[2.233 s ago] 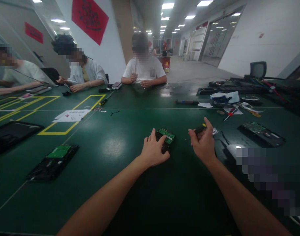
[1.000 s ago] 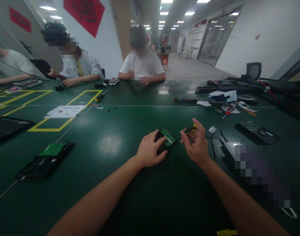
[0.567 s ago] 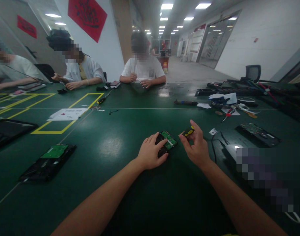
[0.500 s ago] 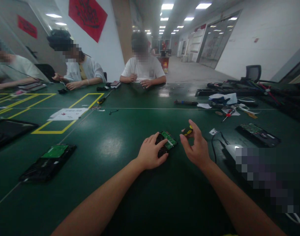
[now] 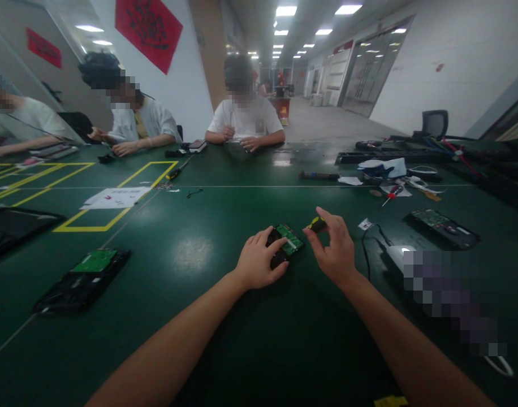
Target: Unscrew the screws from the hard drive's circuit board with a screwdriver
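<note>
A hard drive (image 5: 289,239), black with a green circuit board, lies on the green table in front of me. My left hand (image 5: 261,261) presses on its left part, with the thumb along the near edge and the fingers over the top, gripping it. To the right of the drive, my right hand (image 5: 334,246) pinches a black and yellow screwdriver handle (image 5: 316,224) between thumb and fingers. The screwdriver's shaft cannot be made out.
Similar black devices with green boards lie at the left (image 5: 85,280) and right (image 5: 445,227). A cable (image 5: 365,254) runs beside my right forearm. Loose tools and papers (image 5: 386,168) sit at the back right. Co-workers (image 5: 244,121) are seated across the table (image 5: 191,316).
My right hand has moved slightly left with the screwdriver, and its fingers have turned the handle. My left hand stays on the hard drive. The whole view has shifted a little.
</note>
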A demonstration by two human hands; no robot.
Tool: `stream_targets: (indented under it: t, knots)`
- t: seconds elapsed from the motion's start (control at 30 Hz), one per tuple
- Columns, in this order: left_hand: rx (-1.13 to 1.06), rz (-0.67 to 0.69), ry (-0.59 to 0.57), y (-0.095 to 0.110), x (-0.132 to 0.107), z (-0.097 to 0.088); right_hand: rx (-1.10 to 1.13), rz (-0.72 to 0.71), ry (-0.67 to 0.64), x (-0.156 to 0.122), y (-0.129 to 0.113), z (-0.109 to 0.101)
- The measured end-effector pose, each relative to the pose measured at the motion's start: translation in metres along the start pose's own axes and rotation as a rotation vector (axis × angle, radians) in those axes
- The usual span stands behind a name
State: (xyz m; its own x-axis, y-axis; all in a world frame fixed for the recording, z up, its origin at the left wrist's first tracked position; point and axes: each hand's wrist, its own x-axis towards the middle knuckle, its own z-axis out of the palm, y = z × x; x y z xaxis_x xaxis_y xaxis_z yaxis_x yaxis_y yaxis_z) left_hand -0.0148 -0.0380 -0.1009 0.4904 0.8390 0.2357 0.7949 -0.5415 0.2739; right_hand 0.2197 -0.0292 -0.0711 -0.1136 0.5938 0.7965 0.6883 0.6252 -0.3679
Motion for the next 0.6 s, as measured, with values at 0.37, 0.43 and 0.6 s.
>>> stream_targets:
  t: [0.37, 0.43, 0.6]
  knots:
    - [-0.006, 0.003, -0.005, -0.0004, 0.0002, -0.0007, -0.01, 0.048, -0.009, -0.0051, 0.0011, 0.0]
    - [-0.009, 0.002, -0.007, -0.0004, 0.0001, -0.0006, -0.013, 0.048, -0.012, -0.0054, 0.0013, 0.0001]
    - [-0.016, -0.007, -0.004, -0.0006, 0.0003, 0.0003, 0.001, 0.046, -0.019, -0.0036, 0.0014, -0.0009]
